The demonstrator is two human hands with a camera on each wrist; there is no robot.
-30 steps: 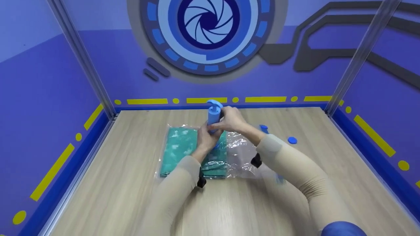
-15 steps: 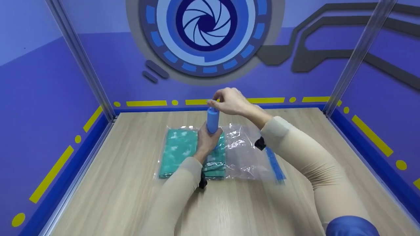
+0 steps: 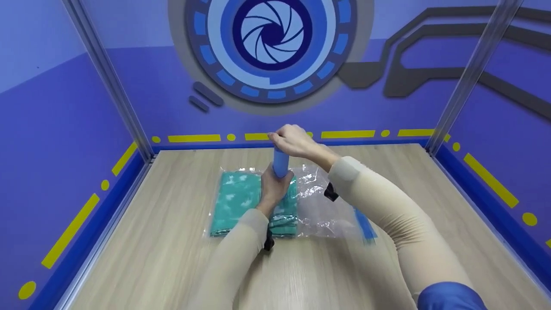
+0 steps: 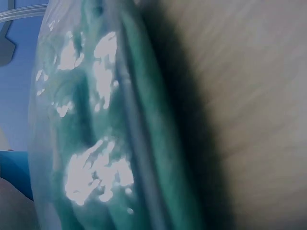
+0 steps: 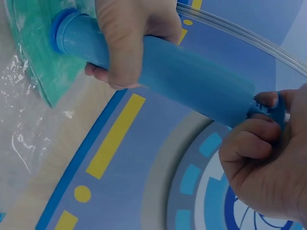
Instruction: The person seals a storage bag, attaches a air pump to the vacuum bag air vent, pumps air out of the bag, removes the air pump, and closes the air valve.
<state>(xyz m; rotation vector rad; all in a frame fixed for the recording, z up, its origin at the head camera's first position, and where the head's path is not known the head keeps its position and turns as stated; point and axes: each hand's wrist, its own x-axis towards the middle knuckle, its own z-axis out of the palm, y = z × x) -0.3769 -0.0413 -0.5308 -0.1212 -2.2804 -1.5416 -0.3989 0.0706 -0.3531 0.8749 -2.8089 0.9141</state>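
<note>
A blue hand pump (image 3: 281,163) stands upright over a clear plastic storage bag (image 3: 325,211) with folded green cloth (image 3: 236,193) inside. My left hand (image 3: 274,187) grips the lower barrel, thumb and fingers wrapped round it. The right hand (image 3: 292,141) holds the pump's handle (image 5: 279,112) at the top, fingers curled round it close to the barrel's end. In the right wrist view, the pump's round base (image 5: 60,29) sits against the bag over the cloth. The left wrist view is filled by the bag's shiny film and the cloth's edge (image 4: 158,124).
A blue zip strip (image 3: 366,226) runs along the bag's right end, partly under the right forearm. The wooden table (image 3: 142,241) is bounded by blue panels (image 3: 193,116) at the back and both sides, joined by metal corner posts (image 3: 109,82).
The right hand left the barrel, rose to the handle and now grips it, slightly lower than half a second ago. The left hand kept its hold. The right forearm now hides a blue cap.
</note>
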